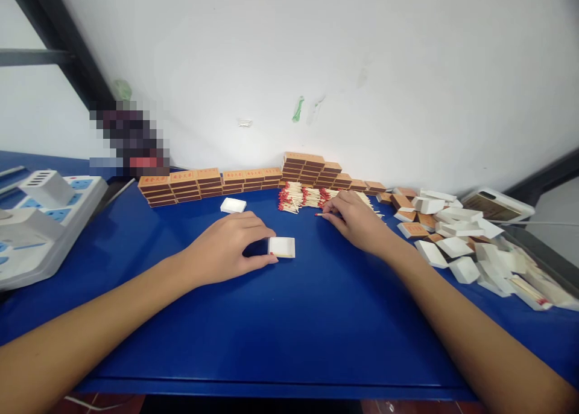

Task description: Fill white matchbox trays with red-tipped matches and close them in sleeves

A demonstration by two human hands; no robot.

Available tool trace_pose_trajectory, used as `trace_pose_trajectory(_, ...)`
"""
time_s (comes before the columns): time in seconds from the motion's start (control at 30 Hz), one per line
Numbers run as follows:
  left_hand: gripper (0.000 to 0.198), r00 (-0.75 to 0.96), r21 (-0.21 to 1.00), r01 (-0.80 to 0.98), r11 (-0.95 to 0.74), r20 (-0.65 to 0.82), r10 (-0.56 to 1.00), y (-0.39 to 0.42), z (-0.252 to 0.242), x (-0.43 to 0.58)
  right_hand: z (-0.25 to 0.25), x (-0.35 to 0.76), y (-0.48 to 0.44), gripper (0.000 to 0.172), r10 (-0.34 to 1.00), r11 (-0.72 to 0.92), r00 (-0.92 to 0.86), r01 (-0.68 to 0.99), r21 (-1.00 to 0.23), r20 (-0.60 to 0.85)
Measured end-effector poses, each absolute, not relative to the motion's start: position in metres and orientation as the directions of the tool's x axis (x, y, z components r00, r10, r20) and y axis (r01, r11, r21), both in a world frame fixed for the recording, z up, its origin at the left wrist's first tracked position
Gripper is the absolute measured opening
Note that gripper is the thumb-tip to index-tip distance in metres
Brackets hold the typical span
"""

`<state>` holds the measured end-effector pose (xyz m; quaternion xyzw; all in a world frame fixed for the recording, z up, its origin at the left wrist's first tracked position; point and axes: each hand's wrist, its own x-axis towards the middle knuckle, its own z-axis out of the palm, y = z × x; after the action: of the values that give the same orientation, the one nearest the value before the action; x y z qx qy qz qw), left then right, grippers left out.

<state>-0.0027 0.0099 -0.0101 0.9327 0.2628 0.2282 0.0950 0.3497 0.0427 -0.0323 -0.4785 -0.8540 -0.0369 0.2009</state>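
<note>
My left hand (pixel 235 245) grips the left end of a small white matchbox tray (pixel 283 245) between thumb and fingers. Along the tray's near side lies at least one red-tipped match. Beside the front of the match pile (pixel 312 195), my right hand (pixel 353 218) pinches a match (pixel 319 214) whose red head points left. Another white tray (pixel 233 205) lies behind my left hand. Stacked matchboxes (pixel 181 187) with orange tops and dark brown sides form a row along the wall, highest behind the match pile (pixel 304 168).
On the right is a heap of loose white trays and orange sleeves (pixel 452 227), one tray holding matches (pixel 530 292). A dark-fronted device (pixel 500 204) leans behind it. A white power strip (pixel 85 212) with plugs occupies the left. The blue table (pixel 280 329) meets a white wall (pixel 289 52).
</note>
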Motion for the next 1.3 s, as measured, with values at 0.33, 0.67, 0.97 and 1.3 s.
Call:
trace_pose_trajectory(0.33, 0.031, 0.757, 0.294, 0.45, -0.843, 0.374, 0.535, 0.01, -0.009, -0.002, -0.032, 0.355, 0.045, 0.017, 0.826, 0.521, -0.46, 0.843, -0.131, 0.324)
trace_pose_trajectory(0.67, 0.032, 0.758, 0.298, 0.444, -0.845, 0.378, 0.531, 0.01, -0.01, -0.003, -0.03, 0.353, 0.044, 0.014, 0.827, 0.518, -0.454, 0.845, -0.135, 0.331)
trace_pose_trajectory(0.97, 0.032, 0.753, 0.231, 0.441, -0.867, 0.43, 0.497, 0.01, -0.01, -0.002, -0.03, 0.348, 0.044, 0.02, 0.817, 0.53, -0.463, 0.838, -0.129, 0.344)
trace_pose_trajectory(1.3, 0.033, 0.776, 0.097, 0.404, -0.909, 0.489, 0.398, 0.01, -0.014, 0.0, 0.001, 0.27, -0.025, 0.012, 0.718, 0.681, -0.554, 0.684, -0.26, 0.422)
